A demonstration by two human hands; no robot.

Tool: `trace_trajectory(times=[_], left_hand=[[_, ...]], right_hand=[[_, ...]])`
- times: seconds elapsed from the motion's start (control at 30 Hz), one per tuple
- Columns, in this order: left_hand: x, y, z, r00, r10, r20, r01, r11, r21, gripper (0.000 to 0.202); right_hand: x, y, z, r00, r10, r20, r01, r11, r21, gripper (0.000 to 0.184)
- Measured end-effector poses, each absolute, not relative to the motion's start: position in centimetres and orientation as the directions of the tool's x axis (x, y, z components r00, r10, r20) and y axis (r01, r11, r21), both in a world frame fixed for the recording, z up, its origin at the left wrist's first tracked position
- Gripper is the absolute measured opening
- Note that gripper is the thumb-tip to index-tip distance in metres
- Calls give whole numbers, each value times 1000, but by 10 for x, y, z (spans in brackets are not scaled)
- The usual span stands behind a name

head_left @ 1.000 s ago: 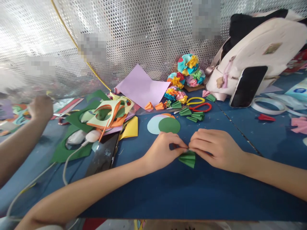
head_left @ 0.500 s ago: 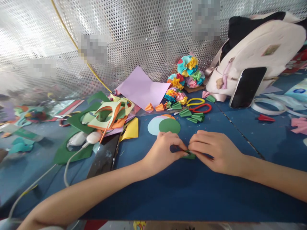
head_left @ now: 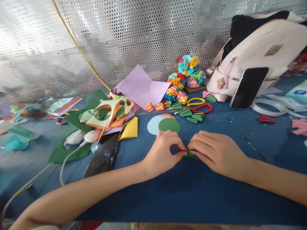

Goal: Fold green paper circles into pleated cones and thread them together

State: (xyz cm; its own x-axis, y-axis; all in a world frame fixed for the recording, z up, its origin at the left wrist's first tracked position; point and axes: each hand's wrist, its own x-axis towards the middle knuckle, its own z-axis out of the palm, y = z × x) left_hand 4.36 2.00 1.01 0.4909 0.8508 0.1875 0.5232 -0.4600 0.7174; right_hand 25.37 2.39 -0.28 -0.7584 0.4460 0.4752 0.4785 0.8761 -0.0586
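My left hand [head_left: 165, 152] and my right hand [head_left: 214, 153] meet fingertip to fingertip over the blue table. Between them they pinch a small piece of folded green paper [head_left: 189, 154], mostly covered by my fingers. Just beyond my left hand lie flat paper circles, a green circle [head_left: 169, 125] overlapping a light blue circle [head_left: 153, 125], with orange edges showing behind. Several folded green paper pieces [head_left: 196, 118] rest farther back, near scissors with red handles [head_left: 203, 108] and yellow handles [head_left: 196, 101]. Folded orange pieces [head_left: 148, 106] sit to their left.
Paper offcuts [head_left: 103, 111] are heaped at left, beside a black glossy slab [head_left: 102, 156] and a white cable [head_left: 69, 156]. Paper pompoms [head_left: 188, 65] stand at the back near a purple sheet [head_left: 144, 84]. A phone [head_left: 249, 88] leans on a pale backpack [head_left: 261, 48]; a tape roll [head_left: 270, 107] lies right.
My fingers stay pinched on the green paper, with only a slight shift of the right hand. The whole view has moved a little.
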Motion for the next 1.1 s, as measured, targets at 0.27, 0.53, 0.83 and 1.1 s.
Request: trace_trajectory(times=[0.27, 0.53, 0.83, 1.1], left_hand=[[45, 23, 11, 518, 842, 150, 483, -433, 761, 8], [44, 22, 11, 513, 841, 171, 451, -433, 780, 11], [45, 22, 8, 485, 851, 202, 478, -451, 753, 11], [42, 27, 7, 498, 836, 231, 387, -453, 803, 8]], right_hand=[[263, 31, 7, -832, 150, 534, 361, 877, 317, 15], [261, 34, 6, -817, 249, 521, 375, 915, 150, 10], [252, 23, -1, -716, 461, 524, 456, 877, -149, 19], [269, 39, 0, -566, 571, 595, 349, 820, -454, 7]])
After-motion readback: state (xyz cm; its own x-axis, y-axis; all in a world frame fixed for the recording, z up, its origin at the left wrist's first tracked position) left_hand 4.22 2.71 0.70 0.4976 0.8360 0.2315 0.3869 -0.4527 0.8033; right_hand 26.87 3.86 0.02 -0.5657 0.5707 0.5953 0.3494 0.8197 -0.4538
